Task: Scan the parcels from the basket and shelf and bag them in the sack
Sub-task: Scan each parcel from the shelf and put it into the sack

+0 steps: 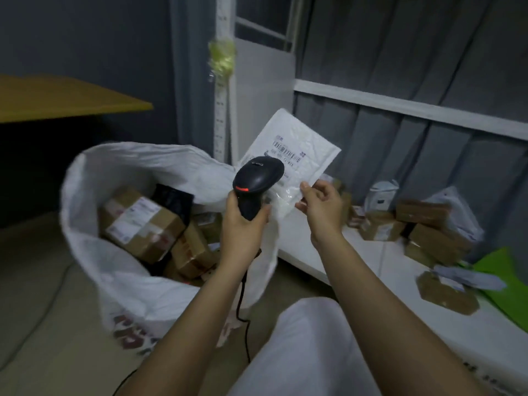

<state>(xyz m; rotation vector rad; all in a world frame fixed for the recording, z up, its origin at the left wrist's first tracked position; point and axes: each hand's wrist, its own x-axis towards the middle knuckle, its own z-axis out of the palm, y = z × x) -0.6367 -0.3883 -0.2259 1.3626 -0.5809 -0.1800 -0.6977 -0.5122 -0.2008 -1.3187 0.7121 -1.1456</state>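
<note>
Head view: a white padded mailer (288, 164) is held up in the air above the shelf edge, label side toward the camera. Its long axis is tilted, running from lower left to upper right, with the top corner leaned toward the curtain (400, 52). It is pinched at its lower right corner by the fingers (307, 192) of the right hand (323, 207).

A black handheld scanner (257, 184) is gripped by the left hand (245, 224), fingers curled round the handle. The scanner head is pointed up and away at the barcode label (287, 152), and part of the mailer's lower left is covered by it. A red strip is lit on the head. A black cable (243, 310) is seen hanging from the handle down toward the floor.

To the left, a white sack (94, 252) is stood open on the floor, just beside the left forearm. Several brown cardboard boxes (140, 221) with labels and a black packet (174, 198) are piled inside, tilted at mixed angles.

To the right, on the white shelf (385, 252), more brown boxes (428, 224) are stacked loosely near the curtain, with a white pouch (381, 195) and a clear-wrapped parcel (454, 207) among them. A flat brown parcel (445, 292) is laid nearer the camera, next to a green item (503, 275); what the green item is cannot be told.

A yellow tabletop (57, 95) is seen at upper left, well apart from the hands.
</note>
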